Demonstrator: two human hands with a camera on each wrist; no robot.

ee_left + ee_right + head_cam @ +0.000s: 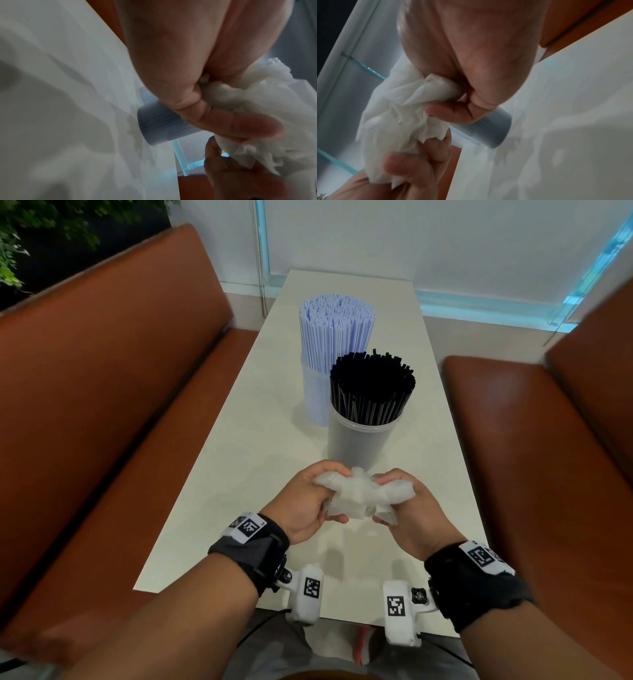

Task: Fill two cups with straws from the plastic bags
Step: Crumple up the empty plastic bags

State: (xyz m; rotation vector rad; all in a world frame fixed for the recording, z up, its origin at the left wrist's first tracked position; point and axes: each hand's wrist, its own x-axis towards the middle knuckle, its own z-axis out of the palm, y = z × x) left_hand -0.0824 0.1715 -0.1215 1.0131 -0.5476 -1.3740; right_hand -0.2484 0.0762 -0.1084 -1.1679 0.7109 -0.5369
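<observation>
Two clear cups stand in the middle of the white table (260, 412). The far cup (313, 395) is packed with pale blue straws (337, 326); the near cup (359, 445) is packed with black straws (371, 385). Just in front of the near cup, above the table, both hands crumple a clear plastic bag (359, 494). My left hand (308, 501) grips its left end, my right hand (407, 515) its right end. The wrist views show the bunched bag (257, 94) (399, 115) squeezed under curled fingers (231, 125) (453, 113), with a cup (159, 125) (491, 128) behind.
Brown padded benches (102, 405) (534, 446) run along both long sides of the table. A white wall with a blue-lit strip (479, 306) closes the far end. Green leaves (20, 241) hang at the top left.
</observation>
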